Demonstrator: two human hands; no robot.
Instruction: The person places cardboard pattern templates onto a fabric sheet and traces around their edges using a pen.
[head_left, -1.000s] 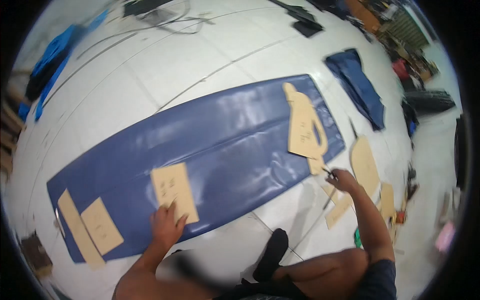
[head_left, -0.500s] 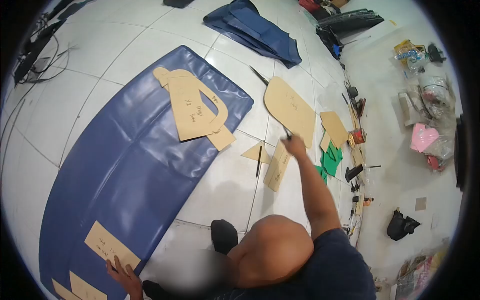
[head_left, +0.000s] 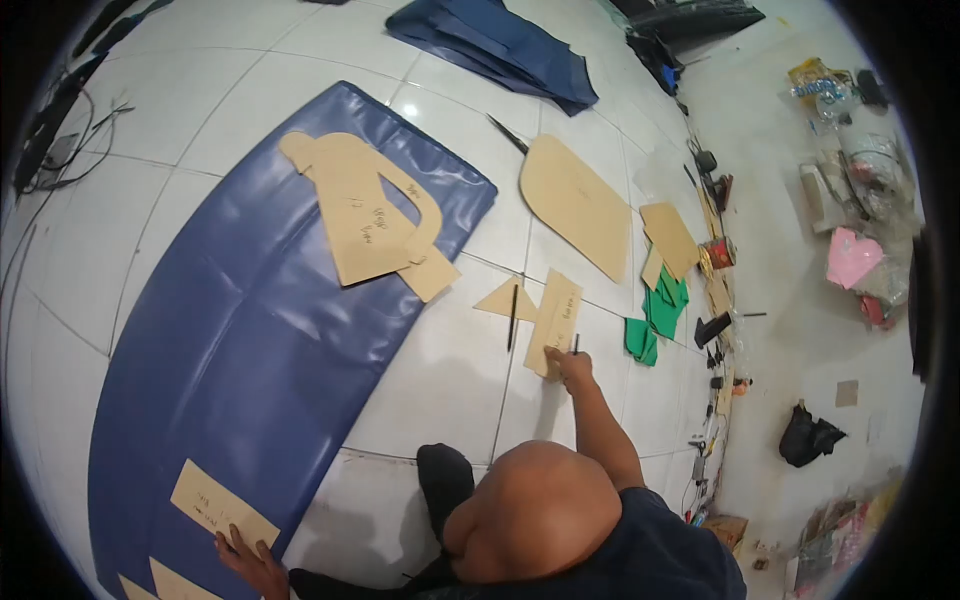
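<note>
My left hand [head_left: 250,563] lies with fingers spread on a rectangular, handwritten cardboard pattern [head_left: 215,500], pressing it on the folded blue vinyl sheet [head_left: 250,340]. My right hand [head_left: 571,367] is closed around a dark, thin pen [head_left: 575,343], its tip pointing up. Its fingertips touch the lower end of a long cardboard strip [head_left: 556,310] with writing on it, lying on the floor. Beside that strip are a small triangular cardboard piece [head_left: 495,300] and a second black pen [head_left: 513,317].
Several cardboard patterns [head_left: 365,225] rest at the sheet's upper end. A large rounded cardboard piece [head_left: 575,205] covers part of a dark pointed tool [head_left: 507,133]. Green fabric scraps [head_left: 664,303] lie to the right, near the wall. Folded blue material [head_left: 490,50] sits farther off.
My right hand has moved down from the rounded piece to the strip's lower end, still with the pen. My left hand stays on its pattern. The view has shifted slightly.
</note>
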